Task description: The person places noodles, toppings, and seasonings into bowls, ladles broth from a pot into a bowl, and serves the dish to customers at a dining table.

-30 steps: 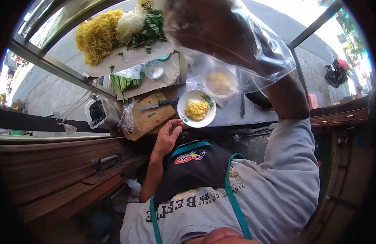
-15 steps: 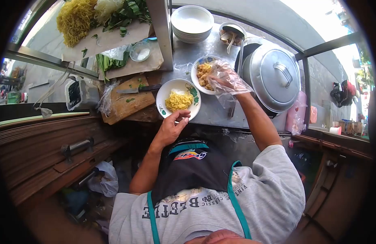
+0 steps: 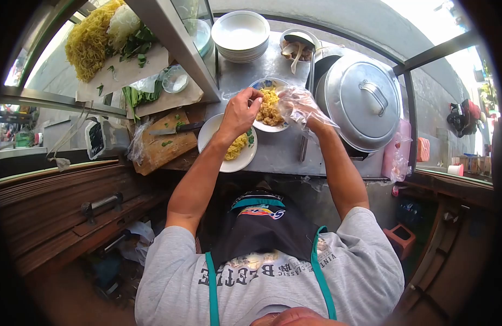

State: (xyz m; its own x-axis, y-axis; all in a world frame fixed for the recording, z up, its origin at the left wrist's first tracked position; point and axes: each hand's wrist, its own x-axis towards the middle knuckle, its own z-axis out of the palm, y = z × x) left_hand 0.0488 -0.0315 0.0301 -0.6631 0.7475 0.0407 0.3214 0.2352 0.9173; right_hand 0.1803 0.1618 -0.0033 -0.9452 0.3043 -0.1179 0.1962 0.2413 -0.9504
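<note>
My left hand is bare and reaches over the left rim of a patterned bowl. Its fingers are curled together, and whatever lies between them is hidden. Yellow noodles and brown pieces of food fill this bowl. My right hand, inside a clear plastic glove, is at the bowl's right side against the food; crinkled plastic hides its fingers. Partly under my left forearm stands a white plate with yellow noodles and some green leaf pattern at its edge.
A stack of white bowls stands at the back, beside a bowl with a ladle and spoon. The big lidded pot is on the right. At left are a cutting board, a knife and a shelf of noodles.
My left hand has moved from the near plate's rim up and right to the patterned bowl. More yellow noodles show there. My gloved right hand stays by that bowl; the view has shifted slightly.
</note>
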